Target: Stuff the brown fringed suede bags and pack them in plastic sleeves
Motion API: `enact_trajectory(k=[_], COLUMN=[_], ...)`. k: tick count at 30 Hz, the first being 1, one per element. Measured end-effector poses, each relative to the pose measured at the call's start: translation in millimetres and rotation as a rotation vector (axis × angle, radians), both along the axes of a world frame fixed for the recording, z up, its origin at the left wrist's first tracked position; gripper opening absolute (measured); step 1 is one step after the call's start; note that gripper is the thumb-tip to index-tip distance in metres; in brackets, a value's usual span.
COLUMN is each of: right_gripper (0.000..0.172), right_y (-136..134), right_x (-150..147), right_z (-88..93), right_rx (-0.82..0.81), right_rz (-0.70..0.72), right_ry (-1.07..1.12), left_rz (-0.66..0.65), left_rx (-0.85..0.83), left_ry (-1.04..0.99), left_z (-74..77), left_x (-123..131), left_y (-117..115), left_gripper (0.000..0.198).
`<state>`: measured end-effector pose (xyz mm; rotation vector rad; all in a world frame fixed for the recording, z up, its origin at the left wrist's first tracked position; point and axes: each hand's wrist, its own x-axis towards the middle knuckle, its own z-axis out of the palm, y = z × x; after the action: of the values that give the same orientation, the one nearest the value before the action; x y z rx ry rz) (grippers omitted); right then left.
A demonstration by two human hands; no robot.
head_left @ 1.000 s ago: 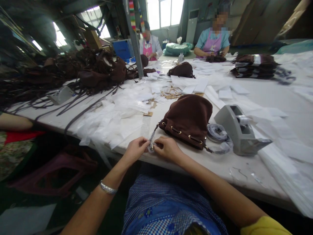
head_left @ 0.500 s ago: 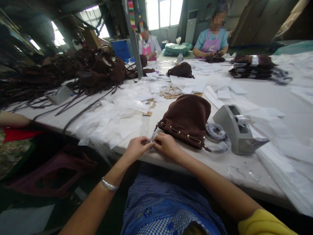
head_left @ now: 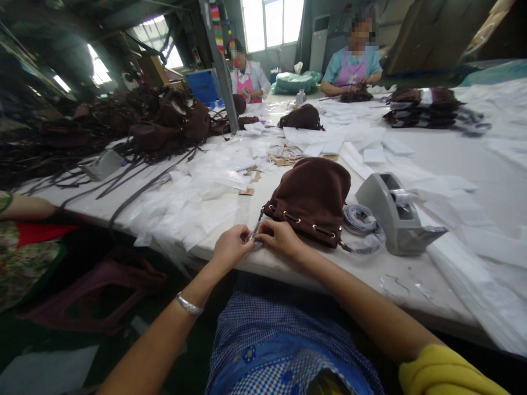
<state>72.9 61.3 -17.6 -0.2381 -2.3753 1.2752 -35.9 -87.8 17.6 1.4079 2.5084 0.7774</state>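
Note:
A dark brown drawstring bag (head_left: 310,189) lies on the table in front of me, its row of gold eyelets facing my side. From its left end a thin strap (head_left: 258,221) runs down to my fingers, with clear plastic around it. My left hand (head_left: 231,245) pinches this plastic-wrapped strap between thumb and fingers. Close beside it, my right hand (head_left: 281,240) pinches the same piece, fingertips almost touching the left ones. The exact end of the strap is hidden by my fingers. A coiled, plastic-wrapped strap (head_left: 359,219) rests right of the bag.
A grey tape dispenser (head_left: 393,214) stands right of the coil. Clear plastic sheets (head_left: 185,206) cover the table's left front. Brown bags (head_left: 164,123) are heaped at the far left, beside a metal post (head_left: 222,71). Two co-workers sit across the table; another person's arm (head_left: 33,208) enters at left.
The view has shifted slightly. Both hands stay at the strap, with small finger movements, and a little more of the plastic shows between them. At left, more of another person's arm appears.

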Motion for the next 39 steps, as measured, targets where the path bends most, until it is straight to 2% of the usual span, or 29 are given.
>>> enact_trajectory(k=[4,8,12,15,20,22,25,33,36,39], right_gripper=[0.007,0.010,0.021,0.038,0.052,0.056,0.056,0.048,0.048,0.045], right_y=[-1.2,-15.8,-35.1,-44.3,-58.3,-64.6,-72.2,-85.6,-86.2,-83.4], right_x=[0.7,10.2,11.6,2.3,-5.6,-2.8,3.9,14.2,13.7,14.5], right_z=[2.7,14.6,19.0,17.8,26.2,30.9,34.6,29.8,22.7,17.8], right_rx=[-0.021,-0.016,-0.174,-0.430,-1.196,-1.353,-1.344,-1.103,-1.123,-1.137], right_rz=[-0.023,-0.159,-0.147,-0.160,-0.148,-0.143,-0.171,-0.235,-0.265,-0.276], right_ry=[0.035,0.153,0.080,-0.016,0.065,0.115,0.139,0.106,0.099,0.097], left_rz=[0.031,0.121,0.187,0.155,0.122,0.112,0.093,0.150,0.148,0.072], left_rx=[0.035,0.111,0.152,0.145,0.226,0.282,0.362,0.483,0.470,0.518], left_ry=[0.095,0.221,0.404,0.529,0.726,0.769,0.779,0.622,0.502,0.268], left_z=[-1.4,3.7,8.9,8.7,1.0,-2.0,-4.0,-10.7,-10.8,-5.5], left_x=[-2.0,-5.2,-1.4,6.0,17.7,22.2,30.3,55.0,58.4,55.8], left_y=[-1.2,-4.0,-2.9,1.1,3.5,1.2,-5.9,-26.4,-27.8,-29.9], left_gripper=[0.011,0.009,0.007,0.010,0.011,0.010,0.012,0.017,0.019,0.020])
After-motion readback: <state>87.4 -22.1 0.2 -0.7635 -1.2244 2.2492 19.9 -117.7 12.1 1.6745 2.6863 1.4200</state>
